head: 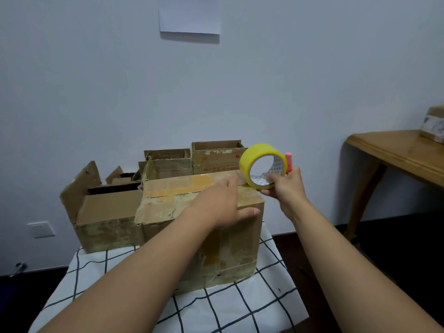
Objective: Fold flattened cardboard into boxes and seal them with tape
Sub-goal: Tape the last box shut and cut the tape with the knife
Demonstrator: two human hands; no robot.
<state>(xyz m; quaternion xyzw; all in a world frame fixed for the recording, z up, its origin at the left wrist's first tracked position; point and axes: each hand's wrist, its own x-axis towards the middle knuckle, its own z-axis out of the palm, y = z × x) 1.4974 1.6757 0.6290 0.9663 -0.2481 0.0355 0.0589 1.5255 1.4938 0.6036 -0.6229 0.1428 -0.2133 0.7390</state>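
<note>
Box (204, 236) folded, top seam part-taped: left hand (221, 207) flat, fingers apart, pressing tape down, right hand (286, 188) clamped on roll (262, 164) at 2 o'clock; cutting left, open boxes (108, 207) at 10 o'clock unsealed.

closed box (201, 227) stands at centre of the worktop (240, 306). left hand (221, 207) rests flat on its top. right hand (286, 188) holds the tape roll (263, 165) at the box's far right top corner, with what appears to be a cutter (289, 162) just behind the roll. open box (103, 212) touches its left side. further open boxes (216, 156) stand behind. side table (396, 152) far right.
</note>
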